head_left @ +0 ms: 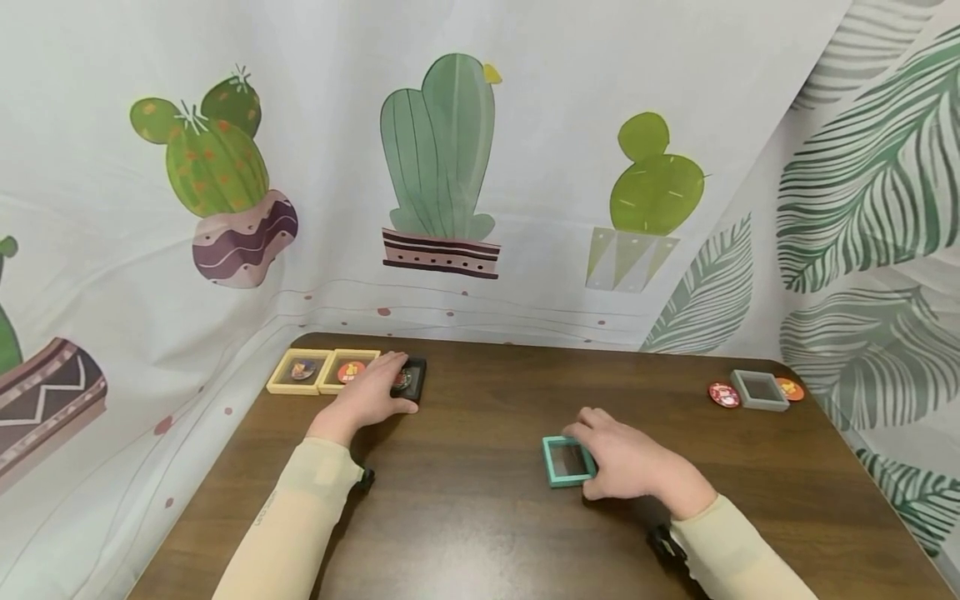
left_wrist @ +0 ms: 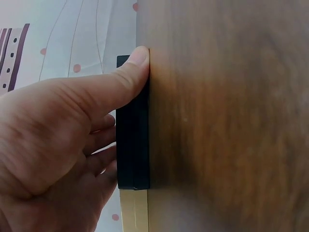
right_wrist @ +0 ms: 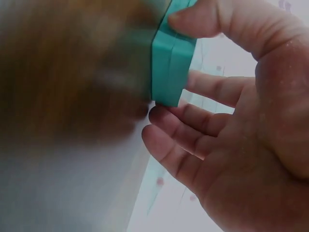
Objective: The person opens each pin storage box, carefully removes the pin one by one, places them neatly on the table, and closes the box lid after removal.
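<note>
At the back left of the table, my left hand point(head_left: 370, 393) holds a small black square display frame point(head_left: 420, 379) with a round badge partly hidden inside. In the left wrist view, the thumb presses the near edge of the black frame point(left_wrist: 133, 150) and the fingers reach its far side. Right of centre, my right hand point(head_left: 628, 457) grips a teal square frame point(head_left: 552, 467) by its right side; its see-through pane shows dark brown. The right wrist view has the thumb on one side of the teal frame point(right_wrist: 170, 72) and fingers on the other, some free of it.
Two yellow frames point(head_left: 325, 382) with round badges stand in a row left of the black one. At the back right lie a grey frame point(head_left: 767, 404), a red badge point(head_left: 723, 395) and an orange badge point(head_left: 791, 389). Cactus-print cloth point(head_left: 540, 308) hangs behind the brown table point(head_left: 480, 417).
</note>
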`<move>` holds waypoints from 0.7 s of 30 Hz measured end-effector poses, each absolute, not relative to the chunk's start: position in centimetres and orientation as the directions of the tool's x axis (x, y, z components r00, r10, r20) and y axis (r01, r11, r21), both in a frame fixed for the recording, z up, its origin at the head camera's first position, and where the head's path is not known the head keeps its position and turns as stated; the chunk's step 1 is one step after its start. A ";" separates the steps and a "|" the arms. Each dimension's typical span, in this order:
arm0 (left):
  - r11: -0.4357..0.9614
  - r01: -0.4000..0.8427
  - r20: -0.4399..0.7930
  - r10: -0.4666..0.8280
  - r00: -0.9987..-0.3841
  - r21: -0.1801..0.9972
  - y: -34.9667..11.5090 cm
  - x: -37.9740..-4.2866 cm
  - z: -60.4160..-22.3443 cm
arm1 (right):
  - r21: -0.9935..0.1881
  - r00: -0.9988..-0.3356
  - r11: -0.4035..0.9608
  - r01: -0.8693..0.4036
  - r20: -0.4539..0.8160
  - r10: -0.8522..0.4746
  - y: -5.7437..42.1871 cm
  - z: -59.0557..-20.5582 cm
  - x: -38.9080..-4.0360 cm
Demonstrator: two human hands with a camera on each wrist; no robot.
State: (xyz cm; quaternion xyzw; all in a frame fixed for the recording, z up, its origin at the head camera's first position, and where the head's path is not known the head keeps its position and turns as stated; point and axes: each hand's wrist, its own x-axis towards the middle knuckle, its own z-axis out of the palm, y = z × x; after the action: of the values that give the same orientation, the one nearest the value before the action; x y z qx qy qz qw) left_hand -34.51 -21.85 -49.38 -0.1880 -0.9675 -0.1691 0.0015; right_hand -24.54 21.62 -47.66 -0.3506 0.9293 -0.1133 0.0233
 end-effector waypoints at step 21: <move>0.877 0.345 0.052 0.348 -0.936 0.336 -21.8 -34.2 -49.2 | -0.191 -0.898 0.880 -0.434 0.016 -0.440 30.4 -47.2 -28.4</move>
State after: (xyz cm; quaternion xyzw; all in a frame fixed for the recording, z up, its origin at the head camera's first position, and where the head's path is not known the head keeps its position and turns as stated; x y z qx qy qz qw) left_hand -34.18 -21.76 -49.25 -0.1787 -0.9687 -0.1724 -0.0048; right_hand -28.44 30.44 -47.16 -0.2254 0.9695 -0.0953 0.0137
